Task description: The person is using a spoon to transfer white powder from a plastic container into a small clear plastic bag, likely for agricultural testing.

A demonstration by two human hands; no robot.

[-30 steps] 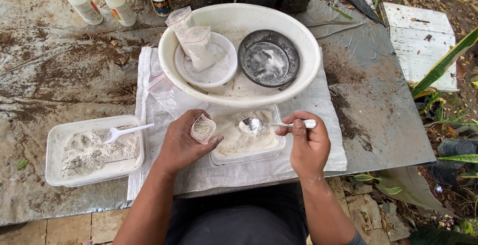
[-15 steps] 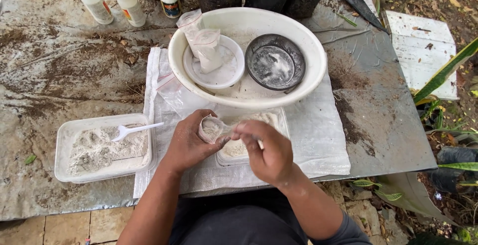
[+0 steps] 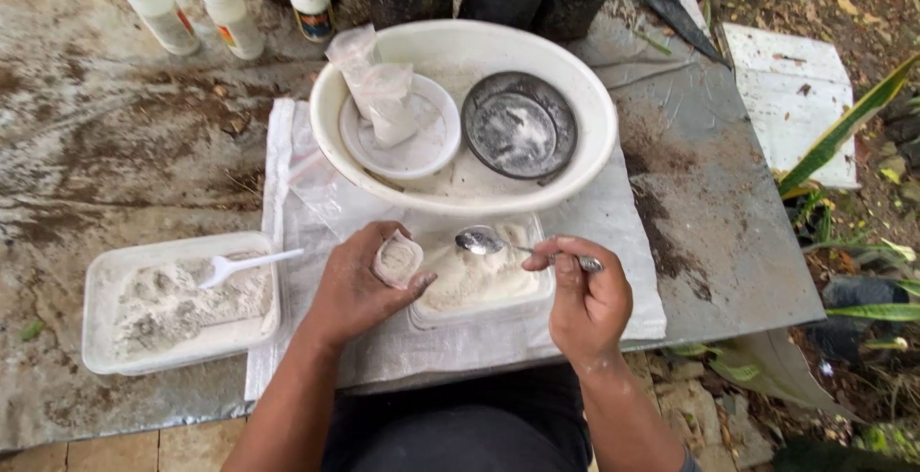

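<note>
At far left a white tray (image 3: pixel 182 304) of pale powder holds a white plastic spoon (image 3: pixel 244 266). The left hand (image 3: pixel 359 285) is curled around a small clear bag (image 3: pixel 398 259), its mouth up, just over the near tray (image 3: pixel 479 285) of powder. The right hand (image 3: pixel 586 299) pinches a metal spoon (image 3: pixel 489 241), its bowl hovering over that tray. Behind sits 1 large white basin (image 3: pixel 594 146).

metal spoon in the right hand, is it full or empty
Nearly empty: the metal spoon in the right hand shows a bare shiny bowl above the tray of white powder.
</note>
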